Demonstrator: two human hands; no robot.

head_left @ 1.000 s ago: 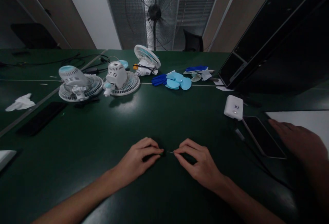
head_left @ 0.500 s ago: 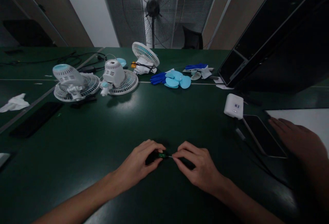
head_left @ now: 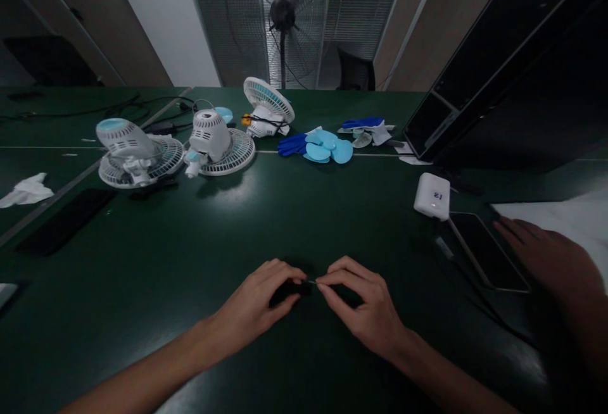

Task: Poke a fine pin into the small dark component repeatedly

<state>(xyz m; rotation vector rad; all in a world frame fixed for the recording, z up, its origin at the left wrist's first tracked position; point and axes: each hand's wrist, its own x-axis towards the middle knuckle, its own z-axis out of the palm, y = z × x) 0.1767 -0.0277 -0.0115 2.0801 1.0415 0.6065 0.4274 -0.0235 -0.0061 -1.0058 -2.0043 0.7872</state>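
Note:
Near the front middle of the dark green table (head_left: 228, 230), my left hand (head_left: 268, 294) has its thumb and fingers curled around a small dark object (head_left: 304, 288), mostly hidden by the fingers. My right hand (head_left: 363, 300) pinches the end of a thin metal shaft (head_left: 312, 282) between thumb and fingertips. The shaft bridges the narrow gap between both hands. Whether it joins the dark piece cannot be made out.
White fans (head_left: 221, 145) lie at the back left, near blue blades (head_left: 329, 147) and blue gloves (head_left: 292, 145). On the right are a white box (head_left: 432, 196), a phone-like device (head_left: 487, 252), a large black screen (head_left: 503, 66) and another person's hand (head_left: 551, 252).
The small object between my hands has turned, and its green face no longer shows. My right hand has shifted slightly upward with the shaft.

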